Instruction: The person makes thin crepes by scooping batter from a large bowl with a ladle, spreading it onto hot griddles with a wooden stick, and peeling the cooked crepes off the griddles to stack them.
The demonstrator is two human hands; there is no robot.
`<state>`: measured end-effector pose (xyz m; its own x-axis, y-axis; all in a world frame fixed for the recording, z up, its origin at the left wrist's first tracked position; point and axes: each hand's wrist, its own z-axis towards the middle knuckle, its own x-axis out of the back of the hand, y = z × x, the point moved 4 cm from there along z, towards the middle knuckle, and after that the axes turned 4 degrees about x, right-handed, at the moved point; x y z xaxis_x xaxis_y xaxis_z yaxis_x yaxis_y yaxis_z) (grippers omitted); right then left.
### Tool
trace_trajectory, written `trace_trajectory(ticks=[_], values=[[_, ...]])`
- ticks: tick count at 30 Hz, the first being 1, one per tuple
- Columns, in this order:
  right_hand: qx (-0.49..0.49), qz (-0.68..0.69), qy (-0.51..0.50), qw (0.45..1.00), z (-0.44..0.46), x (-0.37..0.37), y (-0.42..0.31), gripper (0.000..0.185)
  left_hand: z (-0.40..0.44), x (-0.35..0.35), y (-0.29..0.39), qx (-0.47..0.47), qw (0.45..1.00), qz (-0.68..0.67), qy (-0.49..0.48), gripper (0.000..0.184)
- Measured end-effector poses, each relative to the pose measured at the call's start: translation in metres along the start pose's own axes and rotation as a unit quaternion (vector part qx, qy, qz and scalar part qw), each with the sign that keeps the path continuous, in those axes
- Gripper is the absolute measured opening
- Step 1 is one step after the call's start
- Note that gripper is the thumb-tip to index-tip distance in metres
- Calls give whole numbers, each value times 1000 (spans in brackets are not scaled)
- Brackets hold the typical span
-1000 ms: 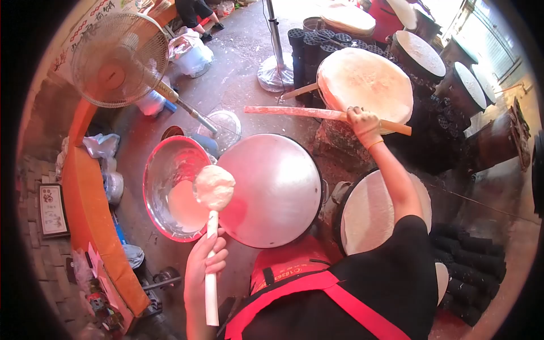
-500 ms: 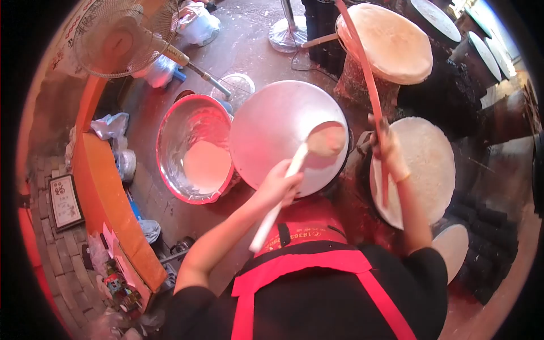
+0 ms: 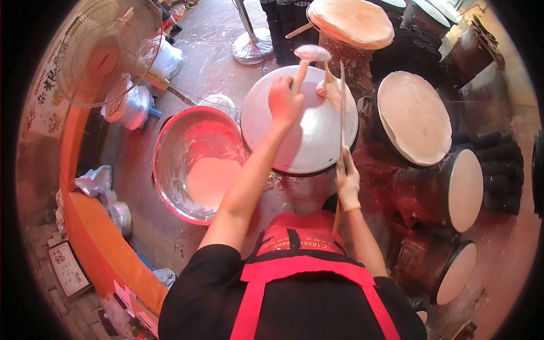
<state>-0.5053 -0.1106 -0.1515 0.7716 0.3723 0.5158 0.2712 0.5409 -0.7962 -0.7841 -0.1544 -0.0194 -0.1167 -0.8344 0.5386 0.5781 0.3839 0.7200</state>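
Note:
My left hand [image 3: 285,101] grips the handle of a ladle [image 3: 312,54], whose coated bowl is raised over the far part of a round metal griddle [image 3: 266,113]. A thick strand of pale batter [image 3: 333,89] hangs from the ladle onto the griddle's far right. My right hand [image 3: 348,178], in a pale glove or coated with flour, holds a long flat wooden stick [image 3: 342,119]. The stick points away from me, on edge over the griddle's right side, beside the batter. Left of the griddle is a metal bowl [image 3: 170,153] with pale batter in it.
Further round griddles bearing pale flatbreads [image 3: 415,118] stand to the right. A stack of flatbreads [image 3: 351,22] is at the back. A fan [image 3: 107,54] and an orange counter edge [image 3: 102,238] are on the left. Dark cylinders [image 3: 498,170] lie at the right.
The ladle has gone from beside the bowl to over the griddle, and its batter now hangs down. My right hand has brought the stick from the right to the griddle. The view has shifted.

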Motion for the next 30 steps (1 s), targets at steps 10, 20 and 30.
trace_trajectory(ticks=[10,20,30], values=[[-350,393,45,849,-44,-4,-54,45,-119,175,-64,329,841,-414,-113,60],[-355,372,-214,831,22,-31,-109,39,-290,233,-59,512,752,-411,-61,45],[-295,273,-209,891,45,-34,-65,40,-336,202,-43,576,700,-423,12,38]])
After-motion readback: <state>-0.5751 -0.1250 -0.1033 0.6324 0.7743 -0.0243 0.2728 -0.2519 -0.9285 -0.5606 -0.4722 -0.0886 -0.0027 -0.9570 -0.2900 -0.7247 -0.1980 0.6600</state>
